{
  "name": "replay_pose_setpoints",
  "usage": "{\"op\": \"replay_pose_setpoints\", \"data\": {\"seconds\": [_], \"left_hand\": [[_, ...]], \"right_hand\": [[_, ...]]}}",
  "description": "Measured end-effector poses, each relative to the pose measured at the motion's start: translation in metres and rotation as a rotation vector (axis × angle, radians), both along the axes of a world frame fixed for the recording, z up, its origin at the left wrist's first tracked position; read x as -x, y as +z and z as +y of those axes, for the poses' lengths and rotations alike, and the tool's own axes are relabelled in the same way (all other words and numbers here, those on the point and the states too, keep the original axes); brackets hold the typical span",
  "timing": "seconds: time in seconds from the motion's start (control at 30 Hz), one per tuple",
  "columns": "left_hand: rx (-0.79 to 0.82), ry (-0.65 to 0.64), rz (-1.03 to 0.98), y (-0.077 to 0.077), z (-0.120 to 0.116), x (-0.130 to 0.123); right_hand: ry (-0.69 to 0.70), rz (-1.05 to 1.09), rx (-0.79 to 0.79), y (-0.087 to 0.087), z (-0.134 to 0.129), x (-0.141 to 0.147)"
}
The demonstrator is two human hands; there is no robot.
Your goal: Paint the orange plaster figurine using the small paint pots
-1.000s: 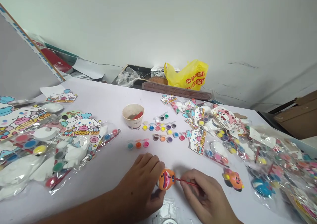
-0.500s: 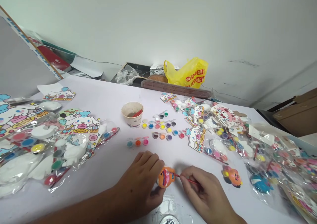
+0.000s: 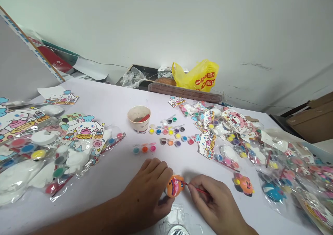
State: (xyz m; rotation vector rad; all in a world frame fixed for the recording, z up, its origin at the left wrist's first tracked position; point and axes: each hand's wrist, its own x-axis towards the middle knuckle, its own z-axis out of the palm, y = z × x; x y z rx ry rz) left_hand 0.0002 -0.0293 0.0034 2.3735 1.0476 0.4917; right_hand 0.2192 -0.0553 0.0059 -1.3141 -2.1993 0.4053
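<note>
My left hand (image 3: pixel 153 188) is closed around the left side of a small painted figurine (image 3: pixel 174 186), mostly orange with pink, purple and blue patches. Part of the figurine is hidden by the fingers. Pinched in my right hand (image 3: pixel 214 200) is a thin red paintbrush (image 3: pixel 199 190), its tip at the figurine's right side. Below the hands lies a clear plastic tray (image 3: pixel 175 216) with a round silvery piece at the bottom edge. Beyond them, several little paint pots (image 3: pixel 144 149) in joined strips stand on the white table (image 3: pixel 109 179).
A paper cup (image 3: pixel 138 120) holds murky water and red sticks. Bagged white figurines and paints (image 3: pixel 78 158) cover the left, with more packets (image 3: pixel 231 151) on the right. A painted orange figurine (image 3: pixel 244 184) and a blue one (image 3: pixel 274 192) lie right. Behind is a yellow bag (image 3: pixel 195 77).
The brush and right hand have shifted very slightly at the figurine's right side. The left hand keeps its hold, and the view has moved a little.
</note>
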Motion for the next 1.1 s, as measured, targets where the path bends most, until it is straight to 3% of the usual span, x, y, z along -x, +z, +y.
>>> {"op": "replay_pose_setpoints", "data": {"seconds": [1.1], "left_hand": [[0.003, 0.010, 0.025, 0.0017, 0.0001, -0.0001]], "right_hand": [[0.003, -0.015, -0.034, 0.0022, -0.0006, 0.0026]]}}
